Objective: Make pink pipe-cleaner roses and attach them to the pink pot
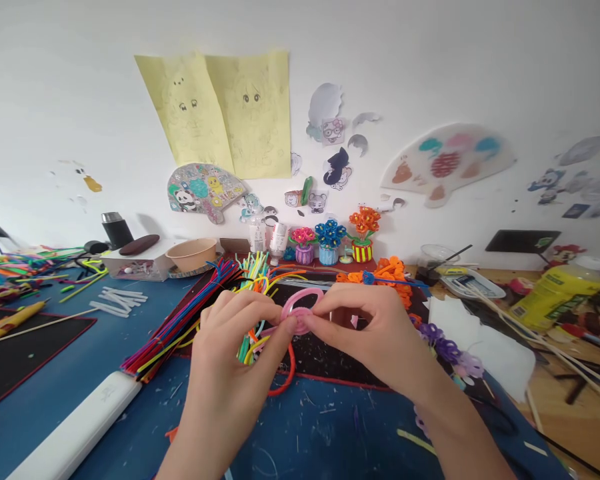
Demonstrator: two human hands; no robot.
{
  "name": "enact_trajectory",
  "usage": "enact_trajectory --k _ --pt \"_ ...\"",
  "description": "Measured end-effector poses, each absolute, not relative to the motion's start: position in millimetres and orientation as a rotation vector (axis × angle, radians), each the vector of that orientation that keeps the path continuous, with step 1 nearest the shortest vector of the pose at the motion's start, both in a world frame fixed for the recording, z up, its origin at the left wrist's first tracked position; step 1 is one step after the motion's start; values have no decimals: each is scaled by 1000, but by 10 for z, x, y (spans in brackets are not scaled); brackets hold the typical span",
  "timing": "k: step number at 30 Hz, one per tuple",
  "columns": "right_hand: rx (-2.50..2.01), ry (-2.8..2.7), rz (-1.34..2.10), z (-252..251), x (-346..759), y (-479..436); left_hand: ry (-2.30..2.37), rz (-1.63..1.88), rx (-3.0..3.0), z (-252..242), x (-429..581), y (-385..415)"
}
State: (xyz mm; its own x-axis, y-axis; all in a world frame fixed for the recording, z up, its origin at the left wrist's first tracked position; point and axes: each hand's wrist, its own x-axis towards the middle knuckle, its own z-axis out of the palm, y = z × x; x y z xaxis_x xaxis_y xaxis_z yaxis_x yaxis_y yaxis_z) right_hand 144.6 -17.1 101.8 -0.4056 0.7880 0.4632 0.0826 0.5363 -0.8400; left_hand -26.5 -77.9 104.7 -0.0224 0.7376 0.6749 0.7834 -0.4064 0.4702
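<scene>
Both my hands meet over the middle of the blue table point(105, 353). My left hand point(235, 353) pinches the near end of a pink pipe cleaner loop point(303, 305), fingers closed on it. From the other side, my right hand point(370, 337) pinches the same loop, thumb and forefinger pressed together. The loop stands up as a small oval above my fingertips. A red pipe cleaner point(286, 380) curves on the dark mat point(330, 360) just under my hands. A heap of coloured pipe cleaners point(190, 313) lies fanned out left of my left hand.
A long white case point(80, 427) lies at the front left. White sticks point(117, 300), a tan bowl point(191, 253) and a black cup point(115, 229) stand at the back left. Three small flower pots point(330, 243) line the wall. Purple loops point(450, 350), white paper and a yellow bottle point(555, 297) lie right.
</scene>
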Motion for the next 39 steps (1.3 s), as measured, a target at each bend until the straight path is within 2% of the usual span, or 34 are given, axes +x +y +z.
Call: enact_trajectory --k 6,18,39 --pt "-769 -1899 1092 941 1494 21 -1876 -1537 -2409 1092 -290 -610" --pt "-835 -1829 1112 850 1543 273 -1813 -1303 -2563 1184 -289 -146" --pt "-827 -1575 1133 836 1686 470 -1939 -1488 -2312 1024 -12 200"
